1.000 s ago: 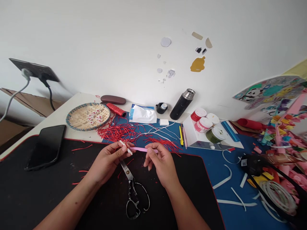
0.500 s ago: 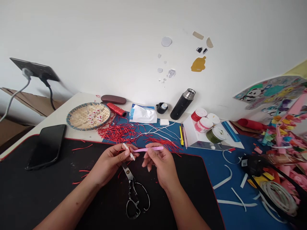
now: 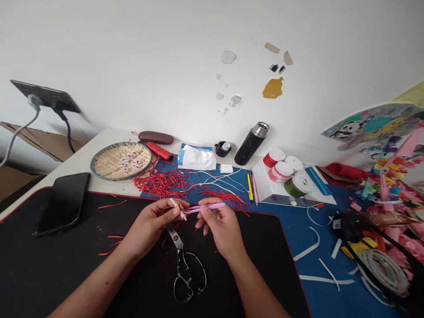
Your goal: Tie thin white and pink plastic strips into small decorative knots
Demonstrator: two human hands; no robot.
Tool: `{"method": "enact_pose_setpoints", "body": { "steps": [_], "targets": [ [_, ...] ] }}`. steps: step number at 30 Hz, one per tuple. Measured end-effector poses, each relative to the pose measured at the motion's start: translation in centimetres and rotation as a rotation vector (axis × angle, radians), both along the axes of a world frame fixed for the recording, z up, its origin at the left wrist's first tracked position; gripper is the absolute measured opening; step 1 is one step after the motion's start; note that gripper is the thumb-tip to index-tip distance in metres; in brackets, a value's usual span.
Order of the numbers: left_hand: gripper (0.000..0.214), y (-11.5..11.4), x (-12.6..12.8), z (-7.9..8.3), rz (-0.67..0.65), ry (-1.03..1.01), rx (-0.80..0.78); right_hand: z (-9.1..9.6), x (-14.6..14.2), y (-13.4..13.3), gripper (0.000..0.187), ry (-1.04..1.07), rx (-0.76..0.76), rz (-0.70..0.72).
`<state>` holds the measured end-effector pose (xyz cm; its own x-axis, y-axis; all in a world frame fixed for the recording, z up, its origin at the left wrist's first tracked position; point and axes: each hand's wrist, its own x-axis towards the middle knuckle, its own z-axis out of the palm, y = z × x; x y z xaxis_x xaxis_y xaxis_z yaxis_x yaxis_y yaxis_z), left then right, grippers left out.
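Note:
My left hand [image 3: 150,229] pinches a short white strip [image 3: 178,208] between thumb and fingers, with a thin red cord at the fingertips. My right hand [image 3: 220,229] holds a narrow pink foam strip [image 3: 208,206], which runs across to the white strip and looks doubled near my left fingers. Black-handled steel scissors [image 3: 183,269] lie shut on the black desk mat [image 3: 66,274], just below and between my hands, touching neither. Their blades are partly hidden under my left fingers.
A heap of red cord strands [image 3: 162,184] lies on a blue mat [image 3: 265,216] beyond my hands. Nearby are a woven basket [image 3: 121,161], a black phone [image 3: 62,203], and a black flask [image 3: 251,143]. Paint jars, white strips, and colourful craft scraps crowd the right.
My hands have moved slightly closer together. The pink strip now looks doubled between them, and its free end has shifted a little left.

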<state>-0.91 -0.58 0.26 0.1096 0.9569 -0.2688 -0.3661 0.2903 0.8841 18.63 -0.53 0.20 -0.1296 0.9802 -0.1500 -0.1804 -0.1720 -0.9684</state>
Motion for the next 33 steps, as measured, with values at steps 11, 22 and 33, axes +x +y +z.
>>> {"method": "enact_pose_setpoints", "body": {
  "steps": [11,22,33],
  "targets": [
    [0.033,-0.1,0.1,-0.1,-0.057,-0.057,-0.011,-0.2,-0.3,-0.5,0.024,-0.183,0.090,0.085],
    [0.026,0.2,-0.5,-0.6,-0.043,-0.369,-0.163,0.6,0.0,-0.8,0.018,-0.354,0.321,0.032],
    [0.029,0.1,-0.4,-1.1,-0.081,-0.508,-0.305,0.7,0.3,-1.2,0.018,-0.483,0.680,0.090]
  ]
}}
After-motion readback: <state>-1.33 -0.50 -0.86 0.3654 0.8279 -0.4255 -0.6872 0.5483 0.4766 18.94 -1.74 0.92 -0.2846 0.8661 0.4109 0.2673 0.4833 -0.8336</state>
